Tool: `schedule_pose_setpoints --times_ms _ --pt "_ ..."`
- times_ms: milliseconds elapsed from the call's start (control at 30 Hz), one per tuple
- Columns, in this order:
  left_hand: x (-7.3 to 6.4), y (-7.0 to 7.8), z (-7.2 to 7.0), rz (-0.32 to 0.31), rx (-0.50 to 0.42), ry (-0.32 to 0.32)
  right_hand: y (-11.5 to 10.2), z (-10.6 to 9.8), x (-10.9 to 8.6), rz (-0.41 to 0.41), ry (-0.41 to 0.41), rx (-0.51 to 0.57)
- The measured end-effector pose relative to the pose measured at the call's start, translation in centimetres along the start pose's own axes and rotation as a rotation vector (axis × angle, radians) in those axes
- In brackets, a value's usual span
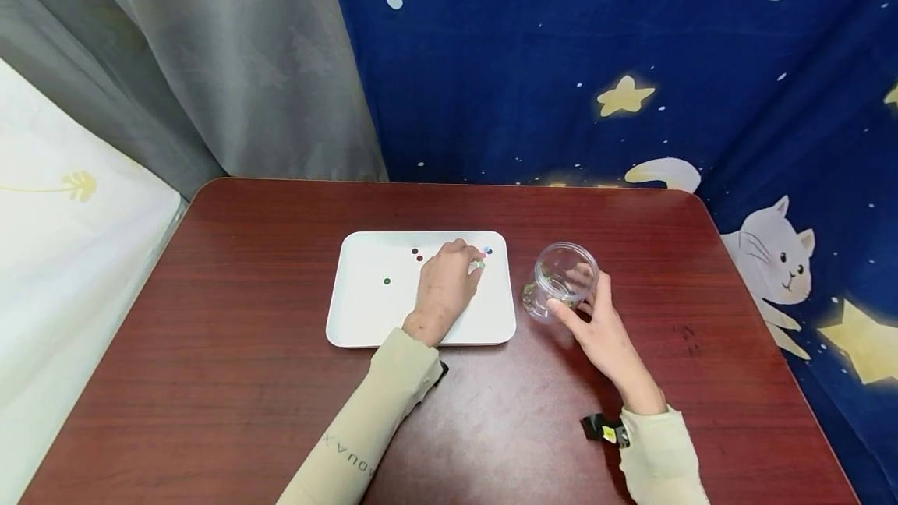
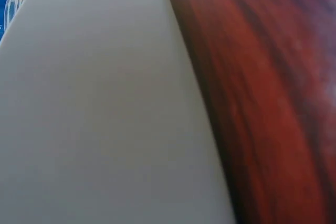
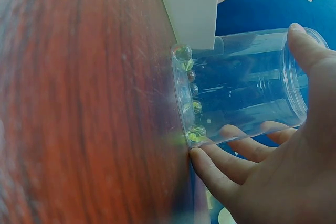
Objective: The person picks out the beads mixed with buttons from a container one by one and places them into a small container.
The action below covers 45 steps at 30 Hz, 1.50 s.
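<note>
A white tray (image 1: 361, 314) lies on the table, with my left hand (image 1: 447, 279) reaching over its right half. Between that hand's thumb and forefinger is a small pale-green glass marble (image 1: 478, 264), partly covered. Small round pieces lie on the tray: a green one (image 1: 387, 281), two dark red ones (image 1: 415, 251), and pink and blue ones (image 1: 488, 251) just beyond the left fingers. Right of the tray, my right hand (image 1: 596, 326) holds a clear plastic jar (image 3: 247, 85) by its side. The jar stands on the table, open at the top, with several glass marbles (image 3: 196, 132) at its bottom.
The brown wooden table (image 1: 245, 396) extends around the tray and jar. Behind it hang a grey curtain (image 1: 266, 61) and a blue star-patterned cloth (image 1: 526, 61). A black strap (image 1: 596, 427) sits by the right wrist.
</note>
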State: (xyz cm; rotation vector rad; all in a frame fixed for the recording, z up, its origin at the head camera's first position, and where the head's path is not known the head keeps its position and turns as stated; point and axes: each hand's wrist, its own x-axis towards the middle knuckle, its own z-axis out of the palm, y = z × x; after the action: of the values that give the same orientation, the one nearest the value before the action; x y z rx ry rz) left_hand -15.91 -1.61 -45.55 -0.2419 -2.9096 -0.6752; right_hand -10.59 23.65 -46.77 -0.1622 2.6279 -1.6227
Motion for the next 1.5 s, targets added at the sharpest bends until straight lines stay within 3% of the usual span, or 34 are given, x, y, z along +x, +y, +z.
schedule_pose_setpoints --times_ms 500,733,1133,1500 --pt "-0.2 -0.3 -0.3 0.060 -0.096 0.154 -0.2 -0.1 0.0 -0.002 -0.008 0.001" --pt "-0.1 0.5 -0.4 0.138 -0.111 0.246 -0.1 -0.1 0.0 -0.005 -0.002 0.004" --pt "-0.3 1.1 -0.7 0.171 -0.190 0.297 -0.1 0.0 0.0 -0.002 0.000 0.002" --pt "-0.5 2.6 -1.5 0.224 -0.308 0.328 -0.1 0.1 0.1 -0.010 0.006 -0.008"
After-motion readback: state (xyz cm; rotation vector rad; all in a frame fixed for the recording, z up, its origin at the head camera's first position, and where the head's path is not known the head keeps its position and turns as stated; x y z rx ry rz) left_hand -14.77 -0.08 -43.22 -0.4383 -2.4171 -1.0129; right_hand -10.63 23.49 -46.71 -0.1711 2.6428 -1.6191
